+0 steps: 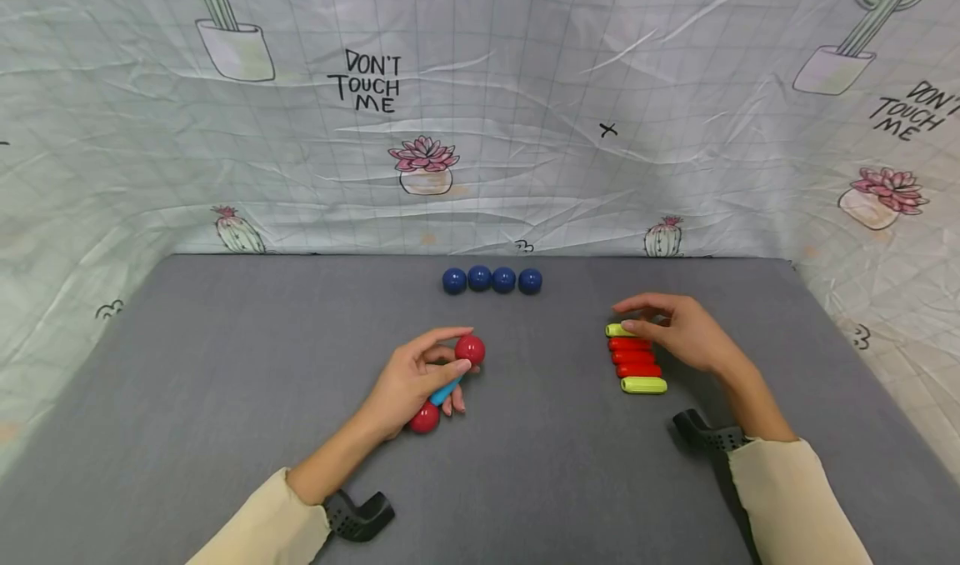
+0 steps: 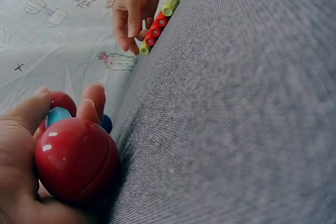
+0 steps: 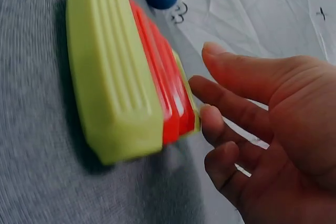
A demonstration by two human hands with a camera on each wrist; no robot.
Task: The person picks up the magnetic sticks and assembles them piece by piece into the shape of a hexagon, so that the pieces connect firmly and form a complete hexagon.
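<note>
My left hand point(image 1: 411, 379) grips a toy piece made of two red balls joined by a light blue rod point(image 1: 446, 391). Thumb and fingers pinch the upper red ball point(image 1: 470, 349), while the lower red ball point(image 1: 424, 417) lies by the palm; in the left wrist view it looms large as a near red ball point(image 2: 77, 160). My right hand point(image 1: 678, 329) hovers at the far end of a row of rods, its fingers loosely bent around nothing. Its thumb overlaps the far yellow-green rod point(image 1: 617, 330) in the head view. Three red rods point(image 1: 632, 357) and a near yellow-green rod point(image 1: 643, 385) complete the row.
Several dark blue balls point(image 1: 480, 278) stand in a line near the back edge of the grey table point(image 1: 247, 365). Behind it hangs a pale printed cloth point(image 1: 525, 173), which also runs along both sides. Each wrist wears a black camera mount point(image 1: 358, 517).
</note>
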